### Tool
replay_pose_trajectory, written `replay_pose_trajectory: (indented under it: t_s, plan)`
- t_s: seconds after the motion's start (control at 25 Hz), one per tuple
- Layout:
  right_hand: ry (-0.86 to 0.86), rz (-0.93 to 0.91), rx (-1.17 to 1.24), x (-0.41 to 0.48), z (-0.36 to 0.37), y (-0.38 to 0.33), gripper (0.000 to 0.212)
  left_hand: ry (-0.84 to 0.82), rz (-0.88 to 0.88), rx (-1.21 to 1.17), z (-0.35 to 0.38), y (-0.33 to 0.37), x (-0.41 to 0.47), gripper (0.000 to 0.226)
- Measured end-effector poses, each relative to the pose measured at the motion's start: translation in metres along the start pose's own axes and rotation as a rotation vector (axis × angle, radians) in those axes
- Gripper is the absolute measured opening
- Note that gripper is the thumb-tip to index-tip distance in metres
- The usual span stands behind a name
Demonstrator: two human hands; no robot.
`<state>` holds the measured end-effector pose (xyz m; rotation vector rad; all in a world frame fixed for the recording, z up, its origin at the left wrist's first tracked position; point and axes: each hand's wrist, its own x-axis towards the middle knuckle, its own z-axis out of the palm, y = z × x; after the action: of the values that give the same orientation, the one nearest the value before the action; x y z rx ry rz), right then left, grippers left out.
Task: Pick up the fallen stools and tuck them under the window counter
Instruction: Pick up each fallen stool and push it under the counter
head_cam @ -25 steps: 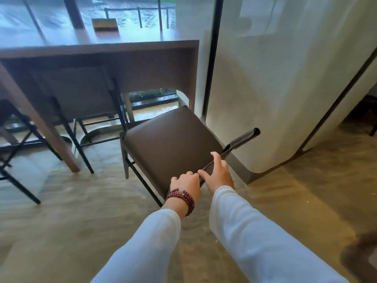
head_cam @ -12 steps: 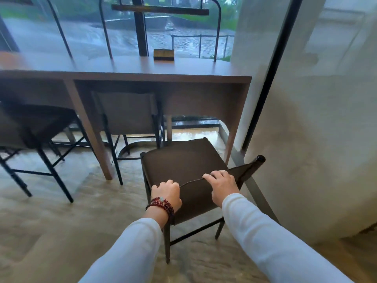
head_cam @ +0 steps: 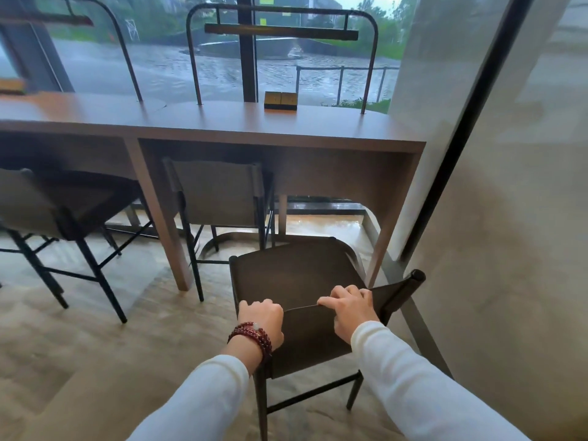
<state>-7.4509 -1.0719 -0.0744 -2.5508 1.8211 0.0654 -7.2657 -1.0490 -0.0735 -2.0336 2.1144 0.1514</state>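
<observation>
**Desk:** What are the hands doing?

**Me:** My left hand [head_cam: 262, 319], a red bead bracelet [head_cam: 251, 334] at its wrist, curls its fingers over the top edge of the stool's low back. My right hand [head_cam: 348, 310] grips the same edge just beside it, fingers hooked over, thumb hidden. Both are closed on the stool [head_cam: 296, 275].

**Desk:** Where does the stool stand?

**Me:** Lower centre of the frame, upright on its legs, seat facing the open bay at the right end of the window counter [head_cam: 254, 128]. As I judge it, the lifting is done and the tucking is in hand.

**Desk:** And next?

**Me:** Probably a straight push forward, keeping clear of the counter's right leg and the second stool [head_cam: 219, 189], which sits tucked under at centre. A third stool [head_cam: 54, 202] stands at the left edge, only partly under.

**Desk:** The room?

**Me:** A pale, mottled floor [head_cam: 95, 361] and a brown counter top bearing a small dark block [head_cam: 281, 100]. A tall window [head_cam: 159, 68] across the top of the frame shows wet paving outside. A light wall [head_cam: 509, 249] fills the right side.
</observation>
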Motion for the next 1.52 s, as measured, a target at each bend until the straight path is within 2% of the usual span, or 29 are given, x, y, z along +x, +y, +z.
replay_pose_trajectory:
  t_s: [0.16, 0.28, 0.4, 0.52, 0.6, 0.72, 0.88, 0.96, 1.16, 1.52]
  plan:
    - [-0.058, -0.014, -0.019, 0.011, 0.001, 0.015, 0.056, -0.055, 0.058, 0.015, -0.004, 0.01, 0.016, 0.029]
    - [-0.06, 0.062, -0.027, 0.017, 0.001, 0.041, 0.063, -0.028, 0.137, -0.081, -0.003, 0.025, 0.025, 0.045]
    - [-0.076, 0.119, -0.078, 0.022, -0.002, 0.081, 0.053, -0.063, 0.165, -0.185, -0.002, 0.041, 0.037, 0.054]
    - [-0.155, 0.082, -0.114, 0.03, -0.003, 0.114, 0.036, -0.143, 0.129, -0.231, -0.001, 0.051, 0.053, 0.045]
    - [-0.232, 0.016, -0.126, 0.04, -0.002, 0.125, 0.03, -0.125, 0.087, -0.221, 0.002, 0.052, 0.06, 0.032]
    - [-0.268, -0.132, -0.131, 0.055, 0.003, 0.139, 0.018, -0.078, 0.01, -0.198, 0.009, 0.054, 0.062, 0.026]
    - [-0.292, -0.246, -0.077, 0.068, 0.007, 0.157, 0.034, -0.095, -0.129, -0.2, 0.008, 0.061, 0.063, 0.027]
    - [-0.292, -0.293, -0.134, 0.072, 0.01, 0.162, 0.026, -0.092, -0.159, -0.189, 0.006, 0.06, 0.064, 0.027]
    - [-0.262, -0.366, -0.163, 0.088, 0.007, 0.171, 0.021, -0.075, -0.102, -0.102, -0.006, 0.063, 0.068, 0.024]
    - [-0.204, -0.322, -0.181, 0.174, -0.059, 0.206, 0.029, 0.073, 0.028, 0.08, -0.079, 0.055, 0.144, 0.024]
